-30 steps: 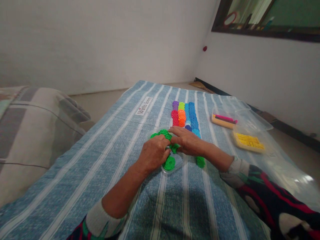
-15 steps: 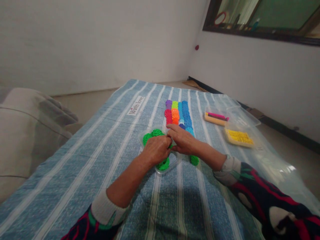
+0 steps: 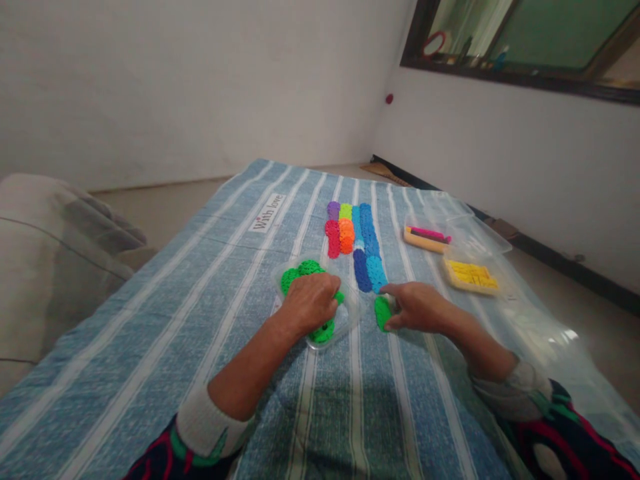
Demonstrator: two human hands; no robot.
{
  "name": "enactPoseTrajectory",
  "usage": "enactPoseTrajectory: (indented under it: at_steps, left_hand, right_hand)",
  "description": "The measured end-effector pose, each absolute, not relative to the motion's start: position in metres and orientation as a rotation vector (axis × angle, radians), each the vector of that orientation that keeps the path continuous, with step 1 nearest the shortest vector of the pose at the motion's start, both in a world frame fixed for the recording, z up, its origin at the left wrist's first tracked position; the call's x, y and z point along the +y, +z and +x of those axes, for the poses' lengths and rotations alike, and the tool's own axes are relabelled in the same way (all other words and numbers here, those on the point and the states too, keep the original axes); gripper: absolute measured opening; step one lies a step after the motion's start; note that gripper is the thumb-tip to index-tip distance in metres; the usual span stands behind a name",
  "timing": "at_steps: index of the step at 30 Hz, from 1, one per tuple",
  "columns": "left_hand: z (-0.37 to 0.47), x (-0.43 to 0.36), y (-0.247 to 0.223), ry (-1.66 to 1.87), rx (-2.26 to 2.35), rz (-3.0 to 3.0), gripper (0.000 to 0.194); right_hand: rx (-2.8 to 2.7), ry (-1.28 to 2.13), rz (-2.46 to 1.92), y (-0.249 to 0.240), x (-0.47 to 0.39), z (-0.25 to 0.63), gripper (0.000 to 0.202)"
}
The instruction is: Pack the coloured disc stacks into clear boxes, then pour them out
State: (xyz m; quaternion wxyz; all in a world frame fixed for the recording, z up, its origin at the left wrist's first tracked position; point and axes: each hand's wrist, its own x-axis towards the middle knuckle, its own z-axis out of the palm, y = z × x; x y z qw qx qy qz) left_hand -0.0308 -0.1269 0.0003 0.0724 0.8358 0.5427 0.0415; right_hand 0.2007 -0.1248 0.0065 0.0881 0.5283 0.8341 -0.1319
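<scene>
Over a clear plastic tray [image 3: 353, 320] holding several green crocheted discs [image 3: 324, 331], my left hand [image 3: 313, 300] is closed, its fingertips pinched near a bit of green. To the right, my right hand [image 3: 417, 307] has thumb and forefinger at the edges of a green piece [image 3: 383, 313] on the cloth. Just beyond it lie overlapping rows of discs: dark blue [image 3: 363, 270], light blue [image 3: 377, 273], blue [image 3: 369, 230], orange [image 3: 347, 237], red [image 3: 333, 239], purple [image 3: 333, 211] and lime [image 3: 346, 211].
A striped blue cloth [image 3: 225, 267] covers the table. At the right are a clear box with yellow pieces [image 3: 471, 275] and a box with pink and dark items [image 3: 427, 237]. A "With love" label [image 3: 267, 213] lies toward the far left.
My right hand has moved right, away from my left hand and the tray, to the green piece near the rows. The dark blue discs now show fully. My left hand stays over the tray.
</scene>
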Motion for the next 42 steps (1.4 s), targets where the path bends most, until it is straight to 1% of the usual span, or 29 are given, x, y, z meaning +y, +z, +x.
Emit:
enactPoseTrajectory:
  at_steps: [1, 3, 8, 18, 29, 36, 40, 42]
  left_hand:
    - [-0.031, -0.127, 0.001, 0.126, 1.630, 2.520, 0.009]
    - [-0.032, -0.127, 0.001, 0.134, 1.624, 2.532, 0.009]
    - [-0.032, -0.128, 0.000, 0.153, 1.627, 2.507, 0.008]
    - [-0.032, -0.128, -0.001, 0.152, 1.631, 2.524, 0.012]
    - [-0.032, -0.128, -0.004, 0.153, 1.610, 2.521, 0.013]
    - [-0.032, -0.128, -0.004, 0.150, 1.629, 2.527, 0.013]
    - [-0.032, -0.130, -0.002, 0.142, 1.628, 2.528, 0.015]
    - [-0.031, -0.130, -0.001, 0.128, 1.629, 2.513, 0.015]
  right_hand:
    - [2.467, -0.402, 1.561, 0.005, -0.124, 0.199, 0.068]
    - [2.452, -0.421, 1.546, 0.005, -0.121, 0.195, 0.067]
    - [2.456, -0.415, 1.498, 0.006, -0.115, 0.191, 0.052]
    - [2.591, -0.508, 1.437, 0.004, -0.118, 0.195, 0.032]
    - [2.643, -0.625, 1.397, 0.008, -0.125, 0.188, 0.025]
    - [2.763, -0.739, 1.370, 0.001, -0.127, 0.196, 0.021]
    - [2.881, -0.839, 1.479, 0.021, -0.126, 0.199, 0.018]
    - [2.977, -0.869, 1.464, 0.034, -0.125, 0.192, 0.017]
